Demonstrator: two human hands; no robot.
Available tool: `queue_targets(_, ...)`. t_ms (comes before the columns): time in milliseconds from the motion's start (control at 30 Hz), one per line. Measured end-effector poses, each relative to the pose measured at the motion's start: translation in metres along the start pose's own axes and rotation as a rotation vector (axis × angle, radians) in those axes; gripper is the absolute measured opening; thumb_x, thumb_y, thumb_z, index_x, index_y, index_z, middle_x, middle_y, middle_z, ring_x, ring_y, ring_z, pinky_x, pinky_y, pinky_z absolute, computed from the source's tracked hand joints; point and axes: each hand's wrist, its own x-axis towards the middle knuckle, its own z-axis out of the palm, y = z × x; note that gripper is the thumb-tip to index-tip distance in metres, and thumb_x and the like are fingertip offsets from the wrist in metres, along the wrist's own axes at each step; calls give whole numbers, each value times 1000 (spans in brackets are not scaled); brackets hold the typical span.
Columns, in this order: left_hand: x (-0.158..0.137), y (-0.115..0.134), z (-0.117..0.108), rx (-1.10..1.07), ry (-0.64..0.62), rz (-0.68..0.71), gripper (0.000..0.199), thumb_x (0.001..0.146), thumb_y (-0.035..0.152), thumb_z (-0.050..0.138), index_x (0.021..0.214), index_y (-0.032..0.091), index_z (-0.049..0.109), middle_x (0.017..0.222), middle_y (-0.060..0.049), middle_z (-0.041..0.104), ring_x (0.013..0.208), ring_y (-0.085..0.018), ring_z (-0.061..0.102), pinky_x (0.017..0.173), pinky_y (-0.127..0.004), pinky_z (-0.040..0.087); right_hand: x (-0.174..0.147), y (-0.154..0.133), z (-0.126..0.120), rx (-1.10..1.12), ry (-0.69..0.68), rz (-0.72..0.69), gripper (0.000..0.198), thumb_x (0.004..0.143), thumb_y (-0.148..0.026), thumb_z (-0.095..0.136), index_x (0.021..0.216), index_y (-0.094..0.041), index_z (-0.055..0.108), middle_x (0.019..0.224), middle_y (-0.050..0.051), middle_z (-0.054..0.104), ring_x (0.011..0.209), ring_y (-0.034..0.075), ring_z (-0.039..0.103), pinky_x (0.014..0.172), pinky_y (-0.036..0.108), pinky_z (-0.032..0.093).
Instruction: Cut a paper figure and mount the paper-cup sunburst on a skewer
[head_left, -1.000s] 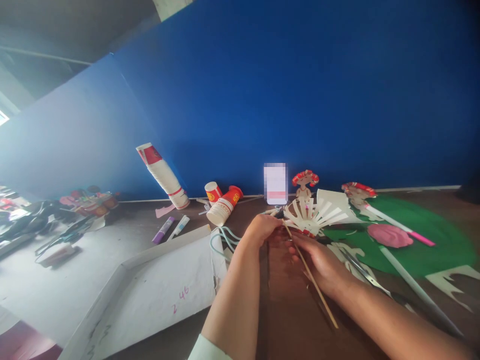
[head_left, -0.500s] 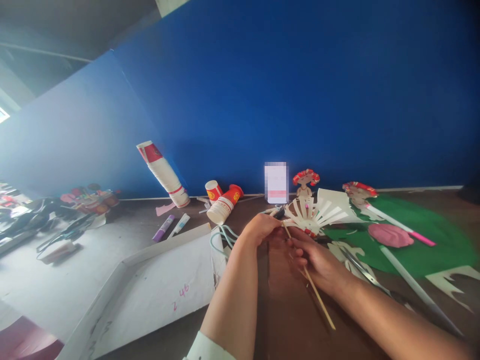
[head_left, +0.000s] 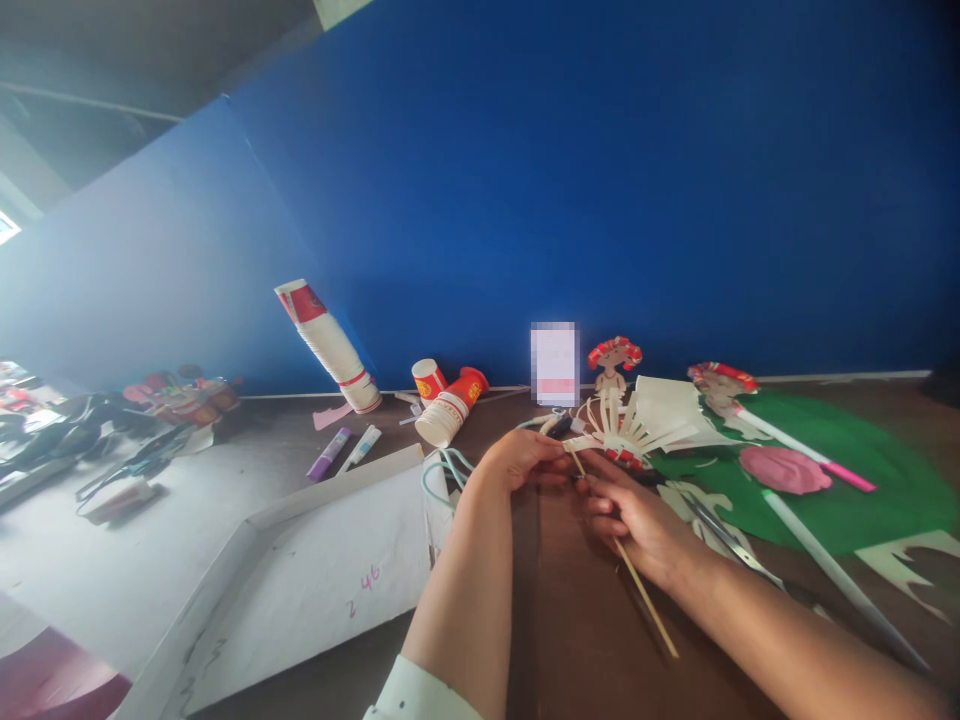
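My right hand (head_left: 637, 515) is closed around a thin wooden stick (head_left: 646, 597), which slants down toward the near side of the table. Close by, my left hand (head_left: 525, 462) pinches the end of a white strip belonging to a paper cup cut into fanned strips (head_left: 628, 432). The stick's upper end meets that strip between my two hands. Red printing shows at the base of the cut cup. My fingers partly hide where strip and stick touch.
A white box lid (head_left: 315, 590) lies at left, near a purple glue stick (head_left: 328, 455) and leaning stacked cups (head_left: 330, 350). On the right are scissors (head_left: 724, 535), a green round sheet (head_left: 885, 470), a pink paper piece (head_left: 785, 470) and a white rod (head_left: 844, 575).
My left hand has shifted slightly and its fingers sit a little lower at the strip's end. The right hand keeps its hold on the stick, and the view has moved slightly.
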Motion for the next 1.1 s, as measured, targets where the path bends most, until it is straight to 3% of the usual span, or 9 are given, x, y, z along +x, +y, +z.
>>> queue_targets(467,5,-6,0,-23,-65,21,8,78,13,77,75,7,73,62,-3,63,59,-11,62,68,-26,59,-3,-2,4,-65,75,-21,36,88,0,51,115,-20,61,64,0,62,39,4,45,28,6,24)
queue_targets(700,4,-5,5,-8,-22,-28,13,76,14,80,71,8,69,62,-3,64,61,-11,62,69,-27,60,-5,1,8,-108,121,-30,38,88,2,49,118,-20,59,61,-1,61,38,5,43,28,6,24)
queue_targets(1100,6,-4,15,-10,41,-84,10,84,8,68,74,9,68,70,-5,68,62,-11,65,62,-24,58,-2,2,5,-125,115,-59,36,85,2,50,112,-18,61,62,1,63,39,5,44,29,7,24)
